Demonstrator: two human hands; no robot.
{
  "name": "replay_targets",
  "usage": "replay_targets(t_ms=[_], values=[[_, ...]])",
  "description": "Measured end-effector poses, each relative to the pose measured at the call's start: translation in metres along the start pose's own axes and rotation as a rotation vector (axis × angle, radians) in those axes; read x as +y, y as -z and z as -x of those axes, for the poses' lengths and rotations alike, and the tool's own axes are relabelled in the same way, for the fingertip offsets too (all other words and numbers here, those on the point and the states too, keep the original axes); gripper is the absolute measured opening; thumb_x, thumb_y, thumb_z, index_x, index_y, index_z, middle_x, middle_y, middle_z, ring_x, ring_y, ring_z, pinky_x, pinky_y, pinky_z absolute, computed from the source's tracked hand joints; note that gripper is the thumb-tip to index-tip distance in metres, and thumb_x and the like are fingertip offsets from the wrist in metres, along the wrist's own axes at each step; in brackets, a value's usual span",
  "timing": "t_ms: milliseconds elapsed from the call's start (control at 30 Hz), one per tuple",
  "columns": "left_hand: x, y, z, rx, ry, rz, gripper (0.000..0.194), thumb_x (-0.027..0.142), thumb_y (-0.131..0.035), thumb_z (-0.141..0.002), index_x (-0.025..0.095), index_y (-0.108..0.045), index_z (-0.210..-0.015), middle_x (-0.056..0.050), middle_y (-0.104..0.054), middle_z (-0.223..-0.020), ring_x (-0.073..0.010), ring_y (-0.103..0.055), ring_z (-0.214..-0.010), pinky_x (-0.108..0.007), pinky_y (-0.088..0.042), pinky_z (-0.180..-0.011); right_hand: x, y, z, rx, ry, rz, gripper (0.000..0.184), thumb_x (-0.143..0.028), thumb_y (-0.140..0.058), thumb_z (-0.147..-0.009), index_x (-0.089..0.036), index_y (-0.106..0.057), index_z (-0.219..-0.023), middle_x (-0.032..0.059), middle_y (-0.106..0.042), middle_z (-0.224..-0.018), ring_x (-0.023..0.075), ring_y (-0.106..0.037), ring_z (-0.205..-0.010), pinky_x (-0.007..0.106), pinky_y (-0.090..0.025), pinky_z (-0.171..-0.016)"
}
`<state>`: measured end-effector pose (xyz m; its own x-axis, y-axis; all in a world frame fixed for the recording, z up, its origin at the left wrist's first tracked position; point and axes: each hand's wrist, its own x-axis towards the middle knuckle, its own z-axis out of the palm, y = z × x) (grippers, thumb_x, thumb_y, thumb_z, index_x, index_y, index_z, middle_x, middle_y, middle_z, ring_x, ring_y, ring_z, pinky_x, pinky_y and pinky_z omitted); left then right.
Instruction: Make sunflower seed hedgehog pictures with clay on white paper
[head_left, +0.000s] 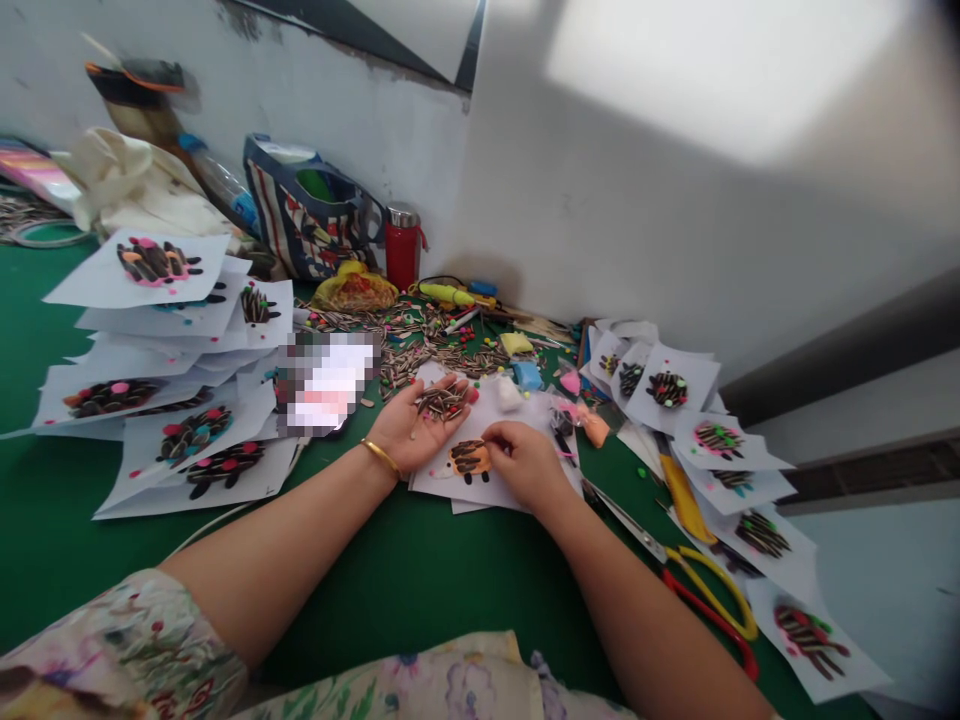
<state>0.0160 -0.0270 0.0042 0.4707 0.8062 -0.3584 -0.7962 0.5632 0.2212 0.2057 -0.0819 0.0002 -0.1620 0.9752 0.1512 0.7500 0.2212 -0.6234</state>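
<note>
My left hand [405, 428] is turned palm up and cups a heap of striped sunflower seeds [442, 403]. Beside it, my right hand [525, 462] has its thumb and forefinger pinched together at the right edge of a small orange clay hedgehog [471, 457]. Whatever is between those fingertips is hidden. Dark seeds lie across the hedgehog's back, and black ones stand below as feet. It is stuck on white paper [435, 482], on top of other sheets. Small bags of coloured clay, one blue [527, 376] and one orange [595, 427], sit behind my right hand.
Finished seed pictures are stacked at left [176, 475] and right [761, 535]. Scissors [709, 570] and a yellow cutter [684, 500] lie on the right. Loose seeds [412, 365], a blurred-out phone [326, 385], a red flask [403, 250] and a striped bag [300, 220] are farther back.
</note>
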Motion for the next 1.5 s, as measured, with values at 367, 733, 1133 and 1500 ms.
replay_targets(t_ms=[367,733,1133,1500], values=[[0.0,0.0,0.001,-0.015,0.025,0.018,0.04,0.037,-0.036,-0.099,0.011,-0.062,-0.116,-0.017,-0.068,-0.115,-0.0305,-0.059,-0.119,-0.043,-0.056,-0.093,0.002,-0.009,0.0,-0.006,-0.004,0.065,0.018,-0.013,-0.058,-0.079,-0.023,-0.071,-0.088,0.0015,-0.07,-0.083,0.0166,-0.062,-0.077,0.027,-0.046,-0.071],[0.0,0.0,0.0,-0.007,0.024,0.014,0.042,0.038,-0.036,-0.099,0.01,-0.061,-0.118,-0.016,-0.067,-0.117,-0.0309,-0.058,-0.12,-0.043,-0.056,-0.092,0.003,-0.009,0.001,0.026,0.164,0.233,0.015,-0.015,-0.059,-0.086,-0.021,-0.072,-0.091,0.0033,-0.068,-0.086,0.0163,-0.062,-0.081,0.026,-0.046,-0.078],[0.0,0.0,0.0,-0.008,0.026,0.009,0.043,0.04,-0.035,-0.099,0.012,-0.061,-0.119,-0.017,-0.067,-0.117,-0.0294,-0.061,-0.117,-0.042,-0.056,-0.092,0.003,-0.013,-0.002,-0.003,0.168,0.236,0.015,-0.014,-0.058,-0.087,-0.021,-0.072,-0.089,0.0043,-0.067,-0.086,0.0172,-0.061,-0.082,0.027,-0.046,-0.08],[0.0,-0.002,0.002,0.004,0.021,0.0,0.042,0.038,-0.034,-0.099,0.011,-0.062,-0.117,-0.017,-0.068,-0.113,-0.03,-0.062,-0.115,-0.044,-0.057,-0.089,0.004,-0.008,0.001,-0.004,0.144,0.168,0.015,-0.012,-0.059,-0.085,-0.021,-0.07,-0.089,0.0031,-0.066,-0.085,0.0165,-0.061,-0.083,0.026,-0.046,-0.078]])
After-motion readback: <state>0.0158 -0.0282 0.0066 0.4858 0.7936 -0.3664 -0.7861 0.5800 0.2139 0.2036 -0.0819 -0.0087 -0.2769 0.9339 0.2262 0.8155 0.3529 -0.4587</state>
